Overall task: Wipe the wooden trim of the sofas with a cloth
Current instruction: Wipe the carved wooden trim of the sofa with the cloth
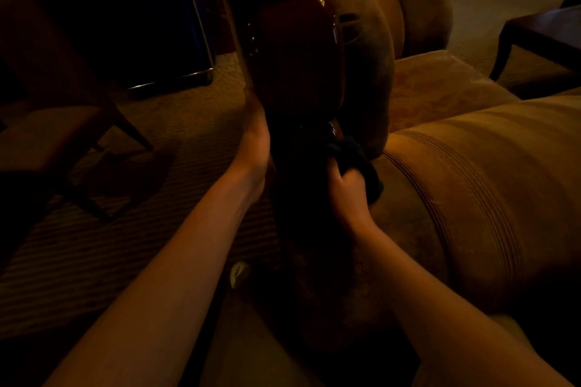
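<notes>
The room is very dim. A dark glossy wooden trim (298, 66) runs away from me along the back of a tan sofa (490, 185). My right hand (347, 195) grips a dark bunched cloth (355, 157) against the near part of the trim, beside the sofa's rolled cushion. My left hand (256, 138) rests flat along the trim's left side, fingers stretched forward. The trim's near end is lost in shadow.
A wooden chair (56, 122) stands on the striped carpet at left. Behind it sits a dark cabinet with metal edges (132, 31). A dark side table (547, 38) is at far right. A second sofa section's cushion (440, 85) lies beyond.
</notes>
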